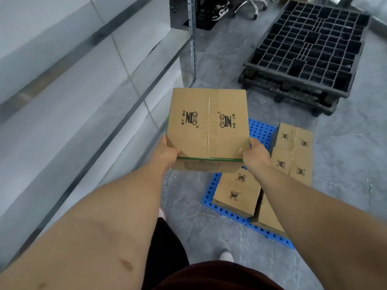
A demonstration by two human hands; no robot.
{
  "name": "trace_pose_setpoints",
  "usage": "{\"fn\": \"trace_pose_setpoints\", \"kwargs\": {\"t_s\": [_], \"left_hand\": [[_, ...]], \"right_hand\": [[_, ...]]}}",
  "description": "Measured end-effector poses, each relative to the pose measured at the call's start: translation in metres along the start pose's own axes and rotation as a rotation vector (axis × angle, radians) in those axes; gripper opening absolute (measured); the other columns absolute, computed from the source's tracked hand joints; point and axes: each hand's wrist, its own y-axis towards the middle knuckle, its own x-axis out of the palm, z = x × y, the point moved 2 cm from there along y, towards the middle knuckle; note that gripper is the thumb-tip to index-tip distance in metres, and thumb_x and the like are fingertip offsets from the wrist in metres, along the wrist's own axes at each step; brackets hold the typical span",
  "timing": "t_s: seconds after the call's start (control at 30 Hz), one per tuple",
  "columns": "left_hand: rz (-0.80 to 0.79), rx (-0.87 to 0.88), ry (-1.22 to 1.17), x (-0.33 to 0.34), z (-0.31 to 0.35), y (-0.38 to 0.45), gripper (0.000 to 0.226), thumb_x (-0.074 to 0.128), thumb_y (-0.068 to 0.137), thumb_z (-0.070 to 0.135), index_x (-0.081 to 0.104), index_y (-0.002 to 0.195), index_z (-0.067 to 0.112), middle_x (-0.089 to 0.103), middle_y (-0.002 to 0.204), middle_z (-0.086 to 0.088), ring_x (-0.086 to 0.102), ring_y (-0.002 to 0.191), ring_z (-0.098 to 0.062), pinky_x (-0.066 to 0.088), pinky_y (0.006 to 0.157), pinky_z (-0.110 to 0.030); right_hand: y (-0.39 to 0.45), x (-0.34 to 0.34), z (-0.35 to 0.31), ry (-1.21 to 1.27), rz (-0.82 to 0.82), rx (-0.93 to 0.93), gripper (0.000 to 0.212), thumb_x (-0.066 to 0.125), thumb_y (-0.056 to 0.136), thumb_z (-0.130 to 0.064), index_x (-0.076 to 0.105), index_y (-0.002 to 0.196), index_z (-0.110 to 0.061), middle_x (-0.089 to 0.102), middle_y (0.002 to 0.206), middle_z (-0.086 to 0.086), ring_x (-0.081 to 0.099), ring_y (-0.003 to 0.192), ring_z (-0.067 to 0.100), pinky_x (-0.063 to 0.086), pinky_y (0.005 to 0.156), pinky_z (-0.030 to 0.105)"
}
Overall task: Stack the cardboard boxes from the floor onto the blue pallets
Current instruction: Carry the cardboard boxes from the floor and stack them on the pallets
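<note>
I hold a brown cardboard box (208,124) with black printed logos in the air, above the near left part of the blue perforated pallet (259,130). My left hand (167,152) grips its near left corner and my right hand (254,153) grips its near right corner. Several more cardboard boxes rest on the pallet: one near box (236,193), one partly hidden behind my right forearm (269,216), and a pair further right (293,153). The held box hides the pallet's left part.
A black plastic pallet stack (303,51) lies on the grey floor at the far right. A metal shelving rack (94,80) with grey shelves runs along the left. A chair base (249,6) and a person's sneaker (219,11) are at the top.
</note>
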Motion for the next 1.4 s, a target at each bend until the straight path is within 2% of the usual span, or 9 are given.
{"fn": "trace_pose_setpoints", "kwargs": {"t_s": [0.2, 0.33, 0.57, 0.7, 0.8, 0.9, 0.97, 1.2, 1.4], "left_hand": [[-0.105, 0.056, 0.092, -0.037, 0.028, 0.076, 0.066, 0.049, 0.091, 0.009, 0.021, 0.148, 0.021, 0.041, 0.143, -0.006, 0.042, 0.126, -0.025, 0.036, 0.105, -0.033], [-0.151, 0.113, 0.168, -0.068, 0.047, 0.124, 0.056, 0.05, 0.089, 0.006, 0.032, 0.141, 0.018, 0.047, 0.136, -0.008, 0.045, 0.121, -0.025, 0.037, 0.097, -0.029], [-0.274, 0.187, 0.284, -0.068, 0.077, 0.191, 0.058, 0.049, 0.089, 0.008, 0.03, 0.142, 0.02, 0.047, 0.136, -0.007, 0.047, 0.12, -0.025, 0.037, 0.099, -0.03], [-0.36, 0.238, 0.296, -0.037, 0.099, 0.218, 0.053, 0.048, 0.088, 0.001, 0.038, 0.137, 0.016, 0.051, 0.134, -0.009, 0.049, 0.117, -0.024, 0.037, 0.091, -0.026], [-0.422, 0.263, 0.342, -0.004, 0.124, 0.242, 0.06, 0.049, 0.088, 0.001, 0.031, 0.143, 0.019, 0.05, 0.131, -0.002, 0.048, 0.117, -0.022, 0.034, 0.085, -0.023], [-0.474, 0.319, 0.413, 0.032, 0.157, 0.268, 0.056, 0.05, 0.088, 0.001, 0.035, 0.14, 0.017, 0.051, 0.122, 0.003, 0.048, 0.103, -0.017, 0.032, 0.081, -0.021], [-0.528, 0.348, 0.456, 0.059, 0.178, 0.284, 0.05, 0.049, 0.088, -0.002, 0.04, 0.134, 0.014, 0.054, 0.12, 0.0, 0.046, 0.096, -0.015, 0.034, 0.08, -0.022], [-0.627, 0.359, 0.648, 0.138, 0.227, 0.336, 0.062, 0.05, 0.089, 0.001, 0.027, 0.144, 0.017, 0.048, 0.135, -0.009, 0.044, 0.101, -0.018, 0.035, 0.084, -0.029], [-0.728, 0.442, 0.789, 0.201, 0.238, 0.351, 0.054, 0.052, 0.088, 0.0, 0.037, 0.137, 0.018, 0.053, 0.121, -0.004, 0.044, 0.095, -0.016, 0.035, 0.08, -0.027]], "right_hand": [[0.03, 0.033, -0.043, 0.033, 0.09, 0.091, 0.037, 0.047, 0.094, -0.016, 0.044, 0.13, -0.018, 0.051, 0.094, -0.002, 0.058, 0.085, 0.023, 0.045, 0.063, 0.032], [0.046, 0.06, -0.073, 0.078, 0.147, 0.156, 0.039, 0.049, 0.093, -0.015, 0.044, 0.132, -0.017, 0.056, 0.094, 0.0, 0.054, 0.079, 0.019, 0.042, 0.058, 0.029], [0.064, 0.084, -0.091, 0.166, 0.254, 0.295, 0.043, 0.048, 0.092, -0.015, 0.044, 0.134, -0.02, 0.055, 0.101, -0.002, 0.053, 0.085, 0.018, 0.047, 0.068, 0.033], [0.08, 0.081, -0.081, 0.215, 0.301, 0.368, 0.042, 0.046, 0.092, -0.013, 0.044, 0.133, -0.02, 0.055, 0.107, 0.0, 0.052, 0.085, 0.018, 0.046, 0.068, 0.033], [0.102, 0.076, -0.072, 0.278, 0.352, 0.426, 0.043, 0.045, 0.09, -0.012, 0.044, 0.133, -0.02, 0.052, 0.098, -0.003, 0.053, 0.083, 0.019, 0.05, 0.07, 0.036], [0.132, 0.07, -0.062, 0.353, 0.392, 0.492, 0.042, 0.044, 0.091, -0.014, 0.045, 0.133, -0.02, 0.057, 0.107, 0.001, 0.054, 0.094, 0.022, 0.05, 0.078, 0.038], [0.152, 0.064, -0.056, 0.391, 0.42, 0.555, 0.04, 0.045, 0.09, -0.017, 0.046, 0.13, -0.021, 0.059, 0.11, 0.003, 0.055, 0.095, 0.022, 0.046, 0.074, 0.035], [0.211, 0.056, -0.036, 0.47, 0.482, 0.783, 0.03, 0.049, 0.087, -0.015, 0.052, 0.116, -0.019, 0.051, 0.086, -0.003, 0.052, 0.084, 0.018, 0.048, 0.071, 0.037], [0.227, 0.054, -0.01, 0.563, 0.565, 0.919, 0.026, 0.049, 0.087, -0.013, 0.054, 0.112, -0.017, 0.049, 0.08, -0.006, 0.049, 0.073, 0.013, 0.041, 0.062, 0.03]]}}
